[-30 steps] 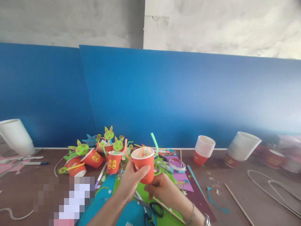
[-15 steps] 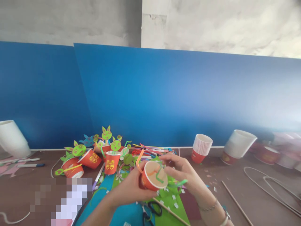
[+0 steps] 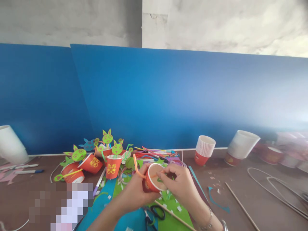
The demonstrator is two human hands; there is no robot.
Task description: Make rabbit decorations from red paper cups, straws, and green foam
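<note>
Gripping the red paper cup [image 3: 151, 185] in our left hand [image 3: 136, 191], we have the fingers and thumb curled round its wall, open only as far as its width. The cup tilts, with its mouth turned towards us and to the right. Our right hand [image 3: 181, 184] is nearly closed, thumb and forefinger brought together at the cup's mouth; we cannot tell just what they pinch, though bits of orange and green show by the fingertips. The orange straw [image 3: 136, 163] stands up from the cup's side, just beside our left fingers, bent near its foot.

Left of our grip, the upright cup [image 3: 116, 165] carries a gold double-happiness sign above a pair of small hearts, and a green animal face [image 3: 117, 149] rises from its mouth. Further left, the tipped cup [image 3: 92, 163] bears gold characters that we cannot read with certainty. We can make out no brand on the cup we hold.

Below our hands lie the scissors [image 3: 157, 212] and a thin wooden stick [image 3: 175, 216], over blue paper [image 3: 130, 218] and green paper [image 3: 176, 221]. Well to the right of our grip stands a stack of cups [image 3: 205, 148].
</note>
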